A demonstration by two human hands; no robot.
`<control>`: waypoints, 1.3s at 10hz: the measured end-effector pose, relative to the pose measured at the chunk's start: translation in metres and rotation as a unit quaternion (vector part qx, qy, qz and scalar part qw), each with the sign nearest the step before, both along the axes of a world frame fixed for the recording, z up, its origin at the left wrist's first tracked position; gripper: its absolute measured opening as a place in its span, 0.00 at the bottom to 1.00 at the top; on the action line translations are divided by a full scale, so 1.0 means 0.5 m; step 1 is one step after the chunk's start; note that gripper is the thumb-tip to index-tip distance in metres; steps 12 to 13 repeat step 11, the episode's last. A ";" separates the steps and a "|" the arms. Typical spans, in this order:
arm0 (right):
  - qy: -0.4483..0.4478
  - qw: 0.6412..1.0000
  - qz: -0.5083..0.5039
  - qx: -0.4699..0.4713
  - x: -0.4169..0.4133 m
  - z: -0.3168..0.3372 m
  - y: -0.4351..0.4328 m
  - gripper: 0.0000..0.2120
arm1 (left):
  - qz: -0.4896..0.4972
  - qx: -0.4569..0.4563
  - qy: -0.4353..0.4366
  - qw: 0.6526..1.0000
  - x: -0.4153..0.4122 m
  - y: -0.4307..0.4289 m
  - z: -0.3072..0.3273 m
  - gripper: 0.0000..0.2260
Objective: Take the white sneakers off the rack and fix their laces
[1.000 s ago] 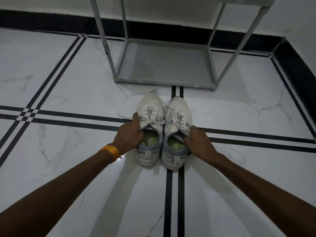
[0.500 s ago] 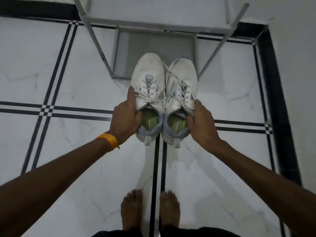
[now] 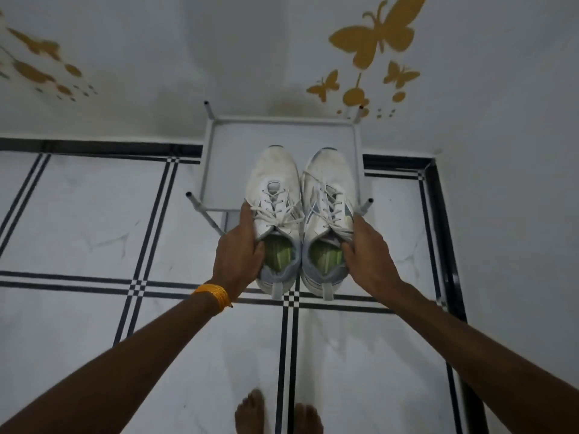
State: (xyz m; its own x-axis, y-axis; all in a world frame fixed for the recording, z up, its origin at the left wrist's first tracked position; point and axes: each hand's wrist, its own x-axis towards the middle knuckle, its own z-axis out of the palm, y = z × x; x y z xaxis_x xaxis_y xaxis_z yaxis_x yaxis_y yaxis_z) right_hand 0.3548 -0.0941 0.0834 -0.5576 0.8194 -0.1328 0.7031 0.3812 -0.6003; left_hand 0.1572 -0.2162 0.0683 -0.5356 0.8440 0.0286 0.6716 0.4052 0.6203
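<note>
Two white sneakers with grey heels and green insoles are held side by side in the air, toes pointing away from me. My left hand (image 3: 239, 249) grips the outer side of the left sneaker (image 3: 272, 195), with an orange band on that wrist. My right hand (image 3: 365, 255) grips the outer side of the right sneaker (image 3: 329, 189). Their white laces lie loose and criss-crossed over the tongues. The toes hang over the top shelf of the grey rack (image 3: 225, 170), which stands against the wall.
The floor (image 3: 78, 214) is white marble tile with black double stripes. My bare feet (image 3: 250, 411) stand near the bottom edge. Yellow butterfly stickers (image 3: 376, 32) mark the white wall behind the rack. A black skirting runs along the wall and the right side.
Both hands lifted the sneakers from the floor up to the height of the rack's top shelf. My view rose from a low crouch to standing, looking down on the rack.
</note>
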 end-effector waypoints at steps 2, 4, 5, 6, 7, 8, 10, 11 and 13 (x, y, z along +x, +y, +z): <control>-0.009 1.000 -0.006 -0.009 -0.120 -0.039 0.146 0.14 | -0.004 -0.010 -0.012 1.000 -0.118 0.141 -0.040 0.30; -0.056 0.998 -0.026 -0.033 -0.245 -0.143 0.271 0.16 | -0.021 -0.078 -0.007 0.997 -0.243 0.271 -0.145 0.32; -0.093 0.995 -0.009 -0.042 -0.288 -0.176 0.319 0.15 | -0.023 -0.091 -0.018 0.995 -0.277 0.314 -0.181 0.31; -0.106 0.993 -0.002 -0.042 -0.328 -0.218 0.368 0.15 | -0.015 -0.112 -0.024 0.993 -0.312 0.357 -0.225 0.32; -0.120 0.992 0.006 -0.040 -0.357 -0.243 0.400 0.14 | -0.023 -0.128 -0.011 0.991 -0.338 0.394 -0.254 0.32; -0.118 0.992 0.007 -0.044 -0.371 -0.270 0.423 0.13 | -0.021 -0.129 -0.010 0.991 -0.364 0.425 -0.282 0.30; -0.133 0.985 0.009 -0.107 -0.371 -0.268 0.426 0.15 | -0.048 -0.161 0.010 0.986 -0.370 0.436 -0.284 0.31; -0.158 0.982 0.016 -0.099 -0.363 -0.211 0.427 0.23 | -0.038 -0.198 0.071 0.977 -0.377 0.430 -0.240 0.32; -0.158 0.982 0.016 -0.099 -0.363 -0.211 0.427 0.23 | -0.038 -0.198 0.071 0.977 -0.377 0.430 -0.240 0.32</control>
